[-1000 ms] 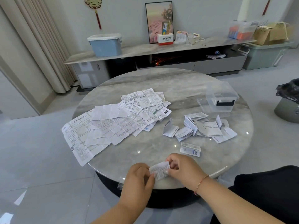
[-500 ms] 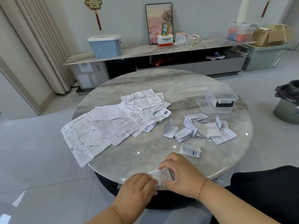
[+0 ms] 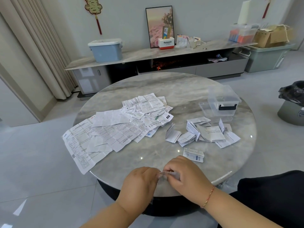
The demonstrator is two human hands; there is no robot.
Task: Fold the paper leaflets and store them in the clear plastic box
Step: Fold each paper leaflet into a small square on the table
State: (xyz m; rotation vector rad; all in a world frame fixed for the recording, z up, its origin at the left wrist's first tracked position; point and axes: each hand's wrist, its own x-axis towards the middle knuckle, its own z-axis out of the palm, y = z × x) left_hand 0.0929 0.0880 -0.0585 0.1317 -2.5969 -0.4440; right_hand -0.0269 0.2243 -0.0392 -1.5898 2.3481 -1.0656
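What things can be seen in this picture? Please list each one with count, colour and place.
unfolded leaflets: many, white, table left
folded leaflets: several, white, table right
clear plastic box: one, far right of table
round table: one, grey marble
blue bin: one, on sideboard
framed picture: one, pink, against wall
small leaflet: one, white, pinched by both hands
left hand: near edge
right hand: near edge

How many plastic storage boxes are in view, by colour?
Clear: 2, the clear plastic box on the table and the clear bin on the console
Blue: 1, the blue bin
Pale green: 1, the green bin on the floor
Total: 4
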